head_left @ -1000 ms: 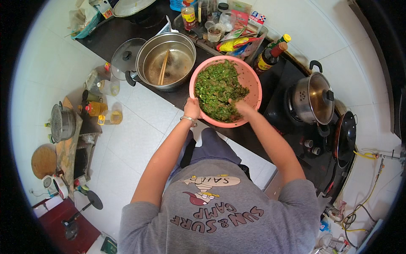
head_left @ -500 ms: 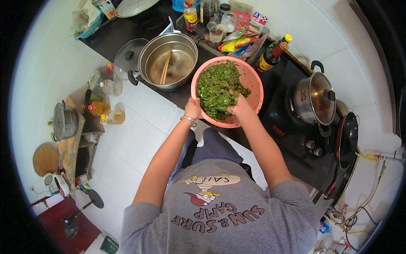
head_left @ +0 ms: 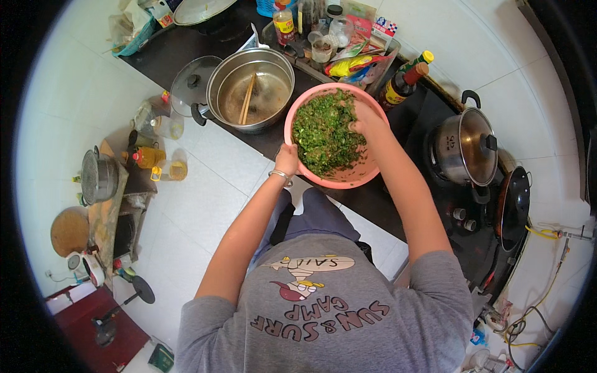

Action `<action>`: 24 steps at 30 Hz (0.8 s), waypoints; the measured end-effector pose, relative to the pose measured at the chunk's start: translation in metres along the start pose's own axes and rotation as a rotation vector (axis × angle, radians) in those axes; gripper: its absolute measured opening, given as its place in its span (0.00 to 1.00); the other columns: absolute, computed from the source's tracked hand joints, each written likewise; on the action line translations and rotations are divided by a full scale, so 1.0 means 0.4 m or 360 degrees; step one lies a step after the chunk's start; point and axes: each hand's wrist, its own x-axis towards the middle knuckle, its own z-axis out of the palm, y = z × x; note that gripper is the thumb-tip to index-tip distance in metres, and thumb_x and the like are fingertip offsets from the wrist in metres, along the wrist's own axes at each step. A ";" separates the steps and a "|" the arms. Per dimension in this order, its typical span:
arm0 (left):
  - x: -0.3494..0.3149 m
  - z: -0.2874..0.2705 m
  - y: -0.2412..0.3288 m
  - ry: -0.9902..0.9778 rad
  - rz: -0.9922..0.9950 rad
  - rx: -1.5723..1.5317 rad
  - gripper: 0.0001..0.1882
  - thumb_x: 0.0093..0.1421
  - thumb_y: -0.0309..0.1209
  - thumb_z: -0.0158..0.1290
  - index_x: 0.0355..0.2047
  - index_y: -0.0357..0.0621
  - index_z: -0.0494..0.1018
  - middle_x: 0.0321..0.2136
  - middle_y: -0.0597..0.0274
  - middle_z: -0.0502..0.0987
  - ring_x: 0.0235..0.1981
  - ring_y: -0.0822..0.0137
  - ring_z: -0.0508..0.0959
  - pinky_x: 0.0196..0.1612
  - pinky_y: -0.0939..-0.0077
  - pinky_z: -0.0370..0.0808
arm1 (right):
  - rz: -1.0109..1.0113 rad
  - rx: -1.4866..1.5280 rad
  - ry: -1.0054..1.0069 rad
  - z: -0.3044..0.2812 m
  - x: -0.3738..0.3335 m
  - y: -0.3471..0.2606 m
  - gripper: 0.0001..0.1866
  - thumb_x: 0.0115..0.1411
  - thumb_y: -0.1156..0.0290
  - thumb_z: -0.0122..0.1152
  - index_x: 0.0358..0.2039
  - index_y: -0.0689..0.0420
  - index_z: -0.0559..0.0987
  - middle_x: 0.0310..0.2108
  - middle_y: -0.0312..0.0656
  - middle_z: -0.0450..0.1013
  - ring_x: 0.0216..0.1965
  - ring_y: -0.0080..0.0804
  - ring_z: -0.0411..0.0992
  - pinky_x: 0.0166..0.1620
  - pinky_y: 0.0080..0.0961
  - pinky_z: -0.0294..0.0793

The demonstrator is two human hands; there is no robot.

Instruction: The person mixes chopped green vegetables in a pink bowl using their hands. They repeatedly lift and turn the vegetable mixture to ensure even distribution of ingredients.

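Note:
A pink plastic basin [head_left: 380,137] at the counter's front edge holds a heap of chopped greens [head_left: 326,133] with brownish bits mixed in. My left hand [head_left: 286,160], a bracelet at its wrist, grips the basin's near-left rim. Inside the basin on the right is my right hand [head_left: 368,120], its fingers bent into the far-right side of the greens. Those fingertips are partly hidden, and I cannot tell whether they have closed on any of the mixture.
Left of the basin stands a steel pot [head_left: 250,90] with chopsticks [head_left: 247,99] inside, a glass lid [head_left: 194,86] beside it. Sauce bottles [head_left: 398,90] and a seasoning tray [head_left: 354,65] line the back. A lidded pot [head_left: 465,146] and a frying pan [head_left: 513,208] are on the right.
My right hand has moved from the near middle of the greens to the far right of the basin. The greens now spread further right. My left hand keeps its hold on the rim.

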 end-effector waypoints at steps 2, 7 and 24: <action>-0.005 -0.011 -0.012 0.0085 0.0151 0.0228 0.18 0.59 0.38 0.40 0.35 0.30 0.62 0.20 0.53 0.70 0.13 0.62 0.74 0.11 0.71 0.74 | -0.0095 -0.0404 -0.0188 -0.014 -0.035 0.003 0.30 0.61 0.59 0.45 0.60 0.57 0.52 0.61 0.48 0.44 0.61 0.47 0.44 0.54 0.34 0.59; -0.022 -0.007 0.031 0.0001 -0.0201 -0.0056 0.20 0.59 0.41 0.40 0.34 0.31 0.66 0.30 0.35 0.73 0.34 0.42 0.73 0.39 0.57 0.68 | -0.1430 -0.1795 -0.0506 -0.090 -0.131 0.129 0.33 0.56 0.60 0.50 0.61 0.49 0.50 0.61 0.52 0.44 0.59 0.51 0.49 0.57 0.41 0.54; -0.074 -0.032 0.120 0.0072 -0.0231 0.0048 0.19 0.60 0.40 0.39 0.32 0.32 0.66 0.27 0.36 0.73 0.33 0.41 0.73 0.38 0.54 0.68 | -0.0818 -0.2814 -0.0045 0.013 0.048 0.200 0.25 0.59 0.58 0.40 0.38 0.71 0.71 0.33 0.58 0.70 0.35 0.49 0.69 0.44 0.41 0.68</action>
